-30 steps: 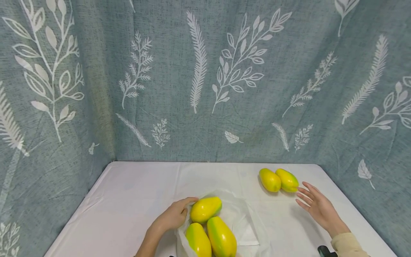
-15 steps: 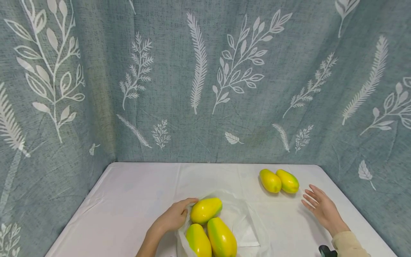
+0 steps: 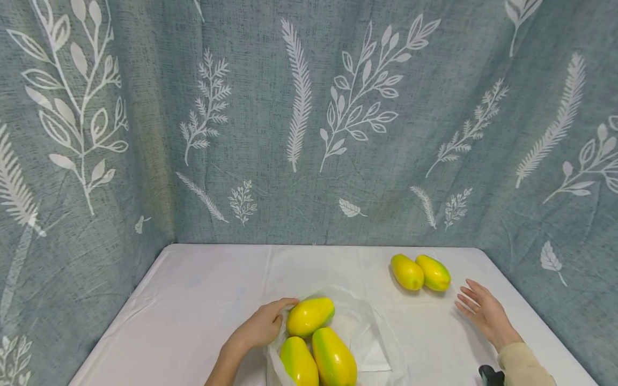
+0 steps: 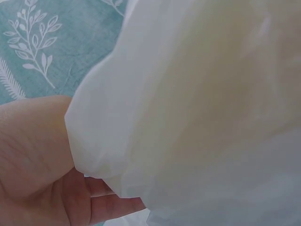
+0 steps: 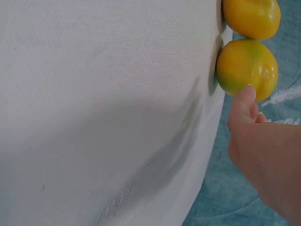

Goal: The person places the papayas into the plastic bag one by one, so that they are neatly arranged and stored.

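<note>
In the head view my left hand (image 3: pixel 263 323) grips the left rim of a translucent white plastic bag (image 3: pixel 381 343). The left wrist view has the bag's film (image 4: pixel 108 122) between thumb and fingers, which hides part of the hand. Inside the bag lie three yellow-green fruits, mango- or papaya-like: an upper one (image 3: pixel 310 316), a lower left one (image 3: pixel 298 362) and a lower right one (image 3: pixel 334 358). My right hand (image 3: pixel 486 313) hovers over the table with fingers extended, holding nothing. Just left of it, apart from the fingertips, two similar fruits (image 3: pixel 407 272) (image 3: pixel 433 272) lie side by side.
A white cloth (image 3: pixel 193 300) covers the table. Blue-green curtains (image 3: pixel 309 107) with white leaf prints enclose its back and sides. A small dark object (image 3: pixel 491 374) shows beside my right sleeve (image 3: pixel 523 364).
My right hand has drawn slightly right and down, away from the two fruits on the table. The left hand, the bag and the fruits stay in place.
</note>
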Tool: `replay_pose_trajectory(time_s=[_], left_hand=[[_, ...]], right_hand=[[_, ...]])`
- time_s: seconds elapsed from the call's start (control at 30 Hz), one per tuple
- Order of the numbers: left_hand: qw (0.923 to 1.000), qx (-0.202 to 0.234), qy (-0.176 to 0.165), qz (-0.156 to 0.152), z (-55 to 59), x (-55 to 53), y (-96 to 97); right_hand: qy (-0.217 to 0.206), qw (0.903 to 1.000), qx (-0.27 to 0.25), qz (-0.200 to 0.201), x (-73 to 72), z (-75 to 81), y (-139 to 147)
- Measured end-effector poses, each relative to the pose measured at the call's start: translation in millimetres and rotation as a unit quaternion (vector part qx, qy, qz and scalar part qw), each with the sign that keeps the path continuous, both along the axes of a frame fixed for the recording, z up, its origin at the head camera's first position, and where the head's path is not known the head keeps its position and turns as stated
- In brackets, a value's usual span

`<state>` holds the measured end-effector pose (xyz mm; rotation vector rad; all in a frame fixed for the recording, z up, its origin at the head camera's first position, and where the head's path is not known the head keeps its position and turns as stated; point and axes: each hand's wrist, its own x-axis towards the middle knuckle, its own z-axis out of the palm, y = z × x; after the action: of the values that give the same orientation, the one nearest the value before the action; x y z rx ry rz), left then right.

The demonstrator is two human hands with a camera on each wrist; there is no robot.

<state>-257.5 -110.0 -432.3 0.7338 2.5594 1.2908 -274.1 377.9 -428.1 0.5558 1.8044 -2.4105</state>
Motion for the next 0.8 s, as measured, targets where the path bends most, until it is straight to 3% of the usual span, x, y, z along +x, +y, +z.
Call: replay_pose_trajectory(time_s=[0.8], left_hand=[[1.0,0.002,-0.003,0.003,5.1,1.6,-0.1]], right_hand=[[-0.013,0.9989,0.039,-0.023,-23.2,1.4,-6.9]])
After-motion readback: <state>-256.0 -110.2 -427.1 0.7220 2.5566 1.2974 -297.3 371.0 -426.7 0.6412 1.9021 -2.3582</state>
